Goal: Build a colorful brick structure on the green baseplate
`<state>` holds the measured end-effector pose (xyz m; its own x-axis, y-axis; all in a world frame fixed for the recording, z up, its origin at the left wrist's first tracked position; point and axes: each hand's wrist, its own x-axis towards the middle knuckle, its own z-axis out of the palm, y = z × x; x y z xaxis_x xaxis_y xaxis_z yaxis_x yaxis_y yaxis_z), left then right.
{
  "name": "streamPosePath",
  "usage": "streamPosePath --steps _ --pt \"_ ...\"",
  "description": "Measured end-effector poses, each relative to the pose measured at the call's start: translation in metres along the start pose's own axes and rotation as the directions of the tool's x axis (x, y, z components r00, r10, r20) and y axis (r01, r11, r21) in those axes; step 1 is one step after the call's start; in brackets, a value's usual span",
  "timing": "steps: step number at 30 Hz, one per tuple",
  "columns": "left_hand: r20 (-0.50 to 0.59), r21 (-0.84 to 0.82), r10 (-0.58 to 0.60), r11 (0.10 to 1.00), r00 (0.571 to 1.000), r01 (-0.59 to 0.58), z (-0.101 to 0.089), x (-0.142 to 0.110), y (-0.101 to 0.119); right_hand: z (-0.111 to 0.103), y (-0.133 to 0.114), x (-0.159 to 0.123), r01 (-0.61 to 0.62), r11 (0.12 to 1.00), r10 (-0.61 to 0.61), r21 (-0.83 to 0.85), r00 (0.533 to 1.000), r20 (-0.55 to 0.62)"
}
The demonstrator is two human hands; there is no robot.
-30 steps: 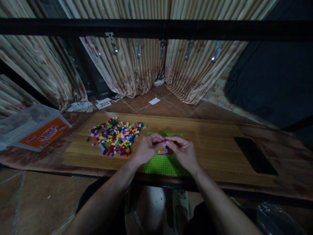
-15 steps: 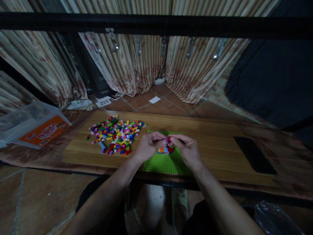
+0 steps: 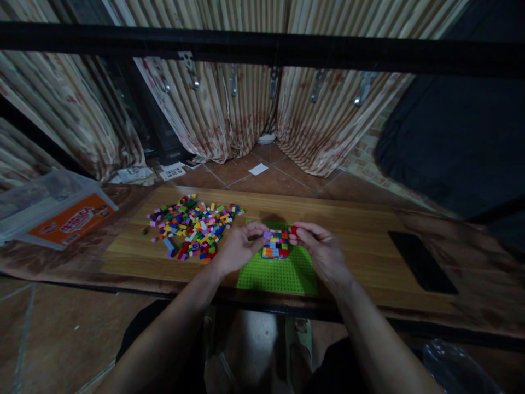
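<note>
A multicoloured block of toy bricks stands on the green baseplate in front of me. At its left side is my left hand, thumb and fingers pinching a small purple brick close to the block's far left corner. Whether that brick touches the block I cannot tell. My right hand is at the right of the block, apart from it, with a red brick between thumb and forefinger. Fingers hide part of both bricks.
Loose bricks lie in a heap left of the baseplate on the wooden board. A clear plastic box with an orange label stands at far left. A dark flat phone-like slab lies on the right.
My hands have moved apart, the right one to the right with the red brick. The block between them now shows more fully.
</note>
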<state>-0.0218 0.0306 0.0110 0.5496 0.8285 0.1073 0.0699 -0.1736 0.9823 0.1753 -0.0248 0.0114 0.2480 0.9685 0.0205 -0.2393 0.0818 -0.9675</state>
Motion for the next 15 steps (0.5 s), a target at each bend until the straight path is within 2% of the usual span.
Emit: streamPosePath --steps 5,10,15 --pt "-0.037 0.260 0.062 0.964 0.997 -0.050 -0.0052 -0.0046 -0.0065 -0.0027 0.0025 0.0025 0.006 1.000 -0.007 -0.025 1.000 -0.018" --pt "-0.075 0.408 0.101 0.911 0.992 -0.062 -0.0080 -0.0068 -0.0067 -0.0018 0.0025 0.0032 0.001 0.999 -0.004 -0.051 0.998 -0.059" --pt "-0.093 0.507 0.111 0.861 0.989 -0.049 -0.0029 -0.0058 -0.0078 -0.0020 0.0038 0.0040 -0.005 0.999 0.001 -0.050 0.997 -0.076"
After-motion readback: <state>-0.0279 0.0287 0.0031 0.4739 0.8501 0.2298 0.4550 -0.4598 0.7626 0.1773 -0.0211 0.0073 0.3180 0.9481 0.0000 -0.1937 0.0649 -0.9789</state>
